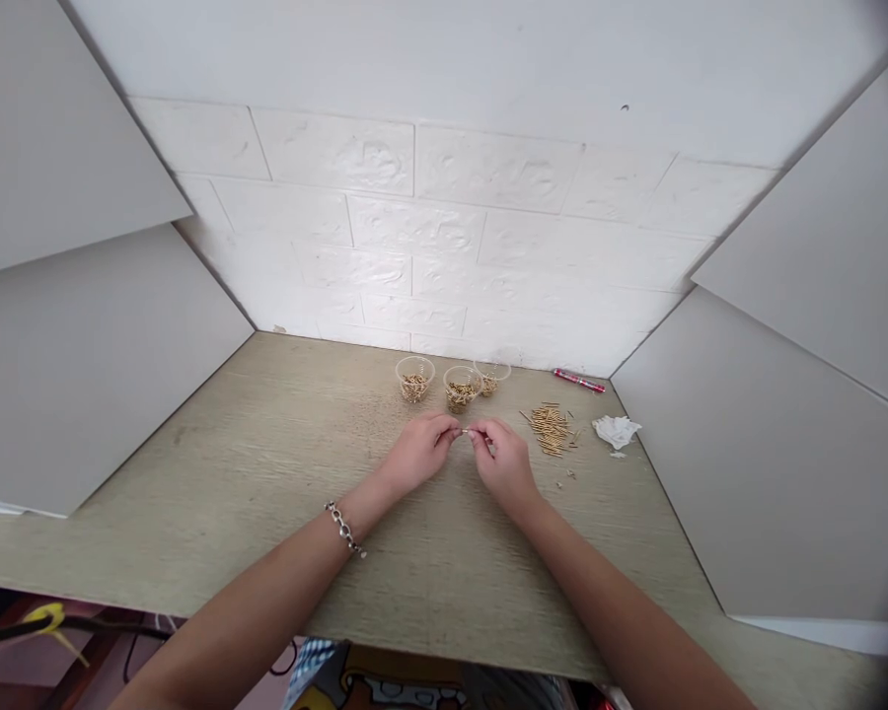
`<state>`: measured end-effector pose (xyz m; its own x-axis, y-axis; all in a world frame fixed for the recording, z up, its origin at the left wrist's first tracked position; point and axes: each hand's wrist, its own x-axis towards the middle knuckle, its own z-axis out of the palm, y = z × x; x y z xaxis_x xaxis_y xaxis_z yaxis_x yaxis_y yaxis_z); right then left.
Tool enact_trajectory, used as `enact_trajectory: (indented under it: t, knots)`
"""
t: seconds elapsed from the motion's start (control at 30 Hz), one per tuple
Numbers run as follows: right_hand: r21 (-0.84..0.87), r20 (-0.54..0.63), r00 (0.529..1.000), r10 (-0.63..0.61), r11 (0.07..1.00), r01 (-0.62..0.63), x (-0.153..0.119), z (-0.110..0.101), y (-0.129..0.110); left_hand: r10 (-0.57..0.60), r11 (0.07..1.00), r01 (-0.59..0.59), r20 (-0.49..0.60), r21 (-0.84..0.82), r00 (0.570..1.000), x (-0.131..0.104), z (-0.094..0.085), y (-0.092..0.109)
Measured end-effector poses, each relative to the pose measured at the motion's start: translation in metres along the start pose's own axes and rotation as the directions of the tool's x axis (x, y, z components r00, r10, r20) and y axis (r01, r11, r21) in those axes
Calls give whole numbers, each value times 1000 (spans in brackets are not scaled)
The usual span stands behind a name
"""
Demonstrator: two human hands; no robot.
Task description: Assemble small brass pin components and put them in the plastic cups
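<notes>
My left hand (427,442) and my right hand (501,457) meet over the middle of the table, fingertips pinched. Between them shows a small thin gold-coloured metal pin (465,431), one end in each pinch; its exact shape is too small to make out. Just beyond the hands stands a clear plastic cup (460,390) of small gold metal pieces. Another clear cup (414,383) with copper-toned small parts is to its left, and a third clear cup (491,375) is behind on the right. To the right of my right hand lies a pile of slim gold pins (552,429).
A crumpled white tissue (617,431) and a red pen (578,381) lie at the right. Tiny bits (566,478) are scattered nearer me. Grey panels (791,444) flank the table (266,444), and a white brick-pattern wall (414,217) closes the back.
</notes>
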<state>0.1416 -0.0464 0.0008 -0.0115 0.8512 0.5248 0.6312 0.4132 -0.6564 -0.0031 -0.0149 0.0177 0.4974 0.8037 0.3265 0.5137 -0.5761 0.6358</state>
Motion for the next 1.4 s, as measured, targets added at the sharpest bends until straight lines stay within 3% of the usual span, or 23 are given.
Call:
enact_trajectory:
  t: [0.33,0.67,1.0,1.4]
  knots:
    - [-105,48,995,-93,990,97,1,-5,-3,-25,999,25,4,-28,1000,0,0,1]
    - [45,-8,999,-45,998,46,2,-2,-5,-137,940,159,94,-303,986,4,4,-6]
    - [118,-40,999,-1,993,6,1,1,-6,-235,792,275,142,-544,961,4,4,2]
    - [123,-14,1000,25,992,-23,0,1,-4,-251,803,307,176,-511,952,4,1,4]
